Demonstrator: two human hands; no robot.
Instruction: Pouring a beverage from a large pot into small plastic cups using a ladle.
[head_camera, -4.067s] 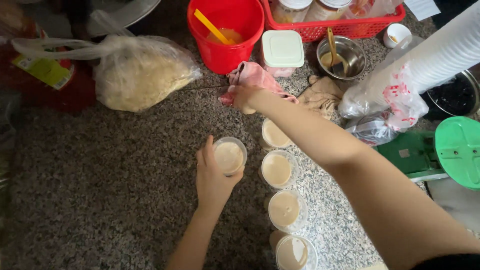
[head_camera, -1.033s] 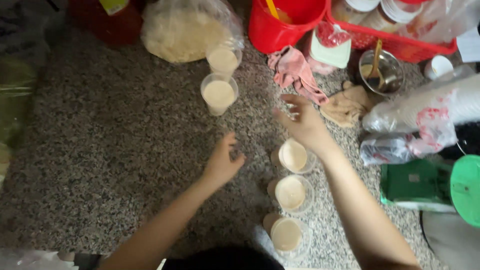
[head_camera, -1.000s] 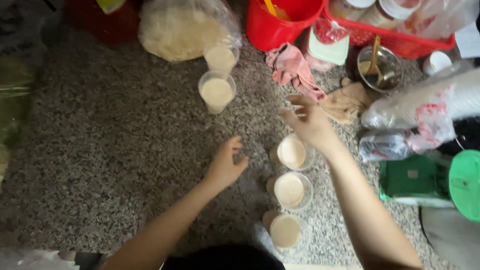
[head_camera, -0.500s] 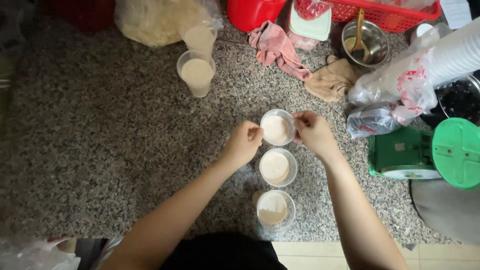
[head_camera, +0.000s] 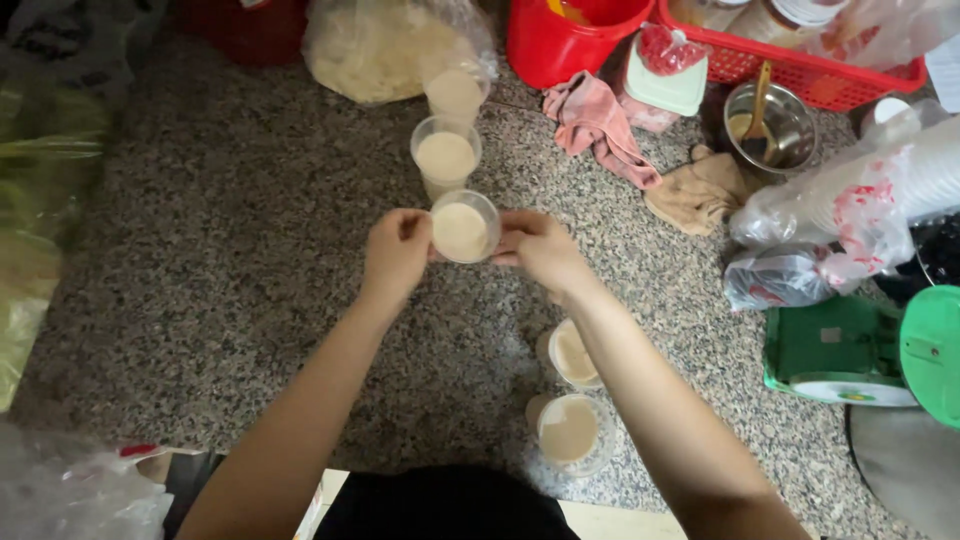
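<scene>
A clear plastic cup of pale beige drink (head_camera: 463, 228) sits between both hands above the speckled granite counter (head_camera: 230, 290). My left hand (head_camera: 397, 250) grips its left side and my right hand (head_camera: 535, 248) grips its right side. Just beyond it stand two more filled cups, one (head_camera: 446, 158) close by and another (head_camera: 455, 95) further back. Two other filled cups, one (head_camera: 575, 355) and one (head_camera: 568, 430), rest on the counter under my right forearm, near the front edge.
A red bucket (head_camera: 570, 35), a red basket (head_camera: 790, 70), a bulging bag of pale grain (head_camera: 385, 50), a pink cloth (head_camera: 600, 125), a brown cloth (head_camera: 700, 190), a steel bowl with a spoon (head_camera: 770, 125), bagged white cups (head_camera: 860, 200) and a green scale (head_camera: 850, 350) crowd the back and right.
Both hands closed on the nearest cup of the row at the right and carried it left and away, up beside the two cups standing at the back.
</scene>
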